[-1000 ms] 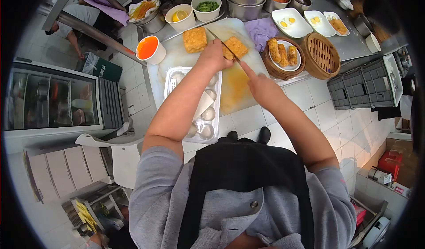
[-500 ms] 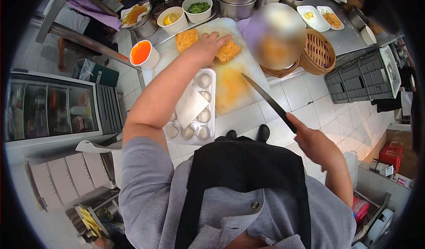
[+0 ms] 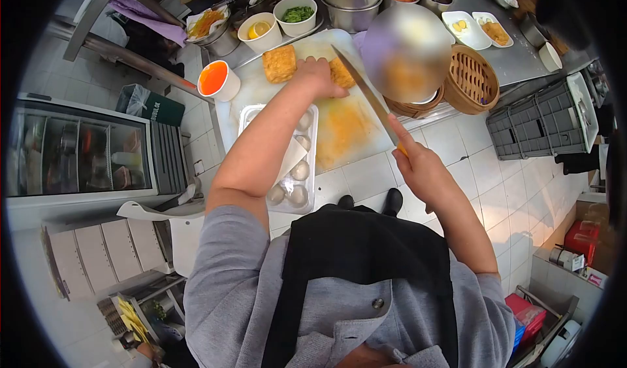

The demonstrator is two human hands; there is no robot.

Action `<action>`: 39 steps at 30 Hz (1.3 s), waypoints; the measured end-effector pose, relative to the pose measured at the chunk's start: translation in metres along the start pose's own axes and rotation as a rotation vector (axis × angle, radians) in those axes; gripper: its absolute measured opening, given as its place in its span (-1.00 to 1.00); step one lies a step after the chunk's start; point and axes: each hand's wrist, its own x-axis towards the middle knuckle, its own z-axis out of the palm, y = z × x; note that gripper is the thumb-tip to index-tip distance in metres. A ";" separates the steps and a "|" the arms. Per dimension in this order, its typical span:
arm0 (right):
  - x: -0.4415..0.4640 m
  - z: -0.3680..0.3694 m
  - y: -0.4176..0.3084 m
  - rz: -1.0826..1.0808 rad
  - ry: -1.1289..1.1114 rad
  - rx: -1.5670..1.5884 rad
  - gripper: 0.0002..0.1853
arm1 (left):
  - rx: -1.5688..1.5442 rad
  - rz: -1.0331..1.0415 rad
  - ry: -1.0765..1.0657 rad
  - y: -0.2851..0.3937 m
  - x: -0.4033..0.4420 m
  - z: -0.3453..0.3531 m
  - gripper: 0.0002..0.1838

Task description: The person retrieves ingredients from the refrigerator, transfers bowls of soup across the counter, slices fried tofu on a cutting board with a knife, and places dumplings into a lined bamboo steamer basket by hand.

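My right hand (image 3: 428, 175) is wrapped round the handle of a long kitchen knife (image 3: 367, 90). The blade points up and left, lying along the right side of a golden-brown fried block (image 3: 341, 74); whether it touches cannot be told. My left hand (image 3: 315, 79) rests on that block's left part, fingers curled over it and hiding some of it. Left of this hand a second fried block (image 3: 279, 64) sits on the white cutting board (image 3: 385, 136). Under my left forearm, a clear plastic tray (image 3: 312, 172) holds several round whitish pieces, with a pale sheet over part of them.
An orange-filled cup (image 3: 219, 80) stands at the board's left. Behind are bowls of lemon (image 3: 259, 33) and chopped greens (image 3: 295, 16), plus metal pots (image 3: 353, 15). Bamboo steamers (image 3: 471, 80) sit right, near a grey crate (image 3: 539, 123). A blurred patch hides what lies beside the board.
My right hand has brought the knife up and left, from beside the board to the fried block. My left hand stays at the block, its fingers drawn in more.
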 end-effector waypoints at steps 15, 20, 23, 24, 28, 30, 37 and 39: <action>0.013 -0.001 -0.010 0.014 -0.086 -0.293 -0.33 | -0.043 0.037 0.123 0.001 -0.002 0.003 -0.17; 0.071 0.008 -0.014 -0.094 -0.075 -0.211 -0.32 | -0.079 0.018 0.100 0.001 -0.003 0.004 -0.20; 0.125 0.024 -0.013 -0.171 -0.020 -0.205 -0.34 | -0.076 -0.002 0.099 0.002 -0.002 0.007 -0.20; 0.133 0.028 -0.012 -0.187 -0.011 -0.224 -0.34 | -0.081 0.008 0.116 0.001 -0.001 0.011 -0.20; 0.122 0.027 -0.008 -0.174 -0.022 -0.266 -0.35 | -0.066 -0.001 0.118 0.001 -0.001 0.009 -0.20; 0.081 0.014 -0.007 -0.142 -0.078 -0.237 -0.33 | -0.060 0.008 0.126 -0.002 0.001 0.011 -0.18; 0.059 0.024 0.009 -0.011 -0.180 -0.169 -0.31 | -0.132 0.033 0.166 -0.004 0.000 0.017 -0.15; 0.085 0.033 0.006 -0.081 -0.104 -0.190 -0.29 | -0.131 0.021 0.156 -0.003 0.002 0.018 -0.15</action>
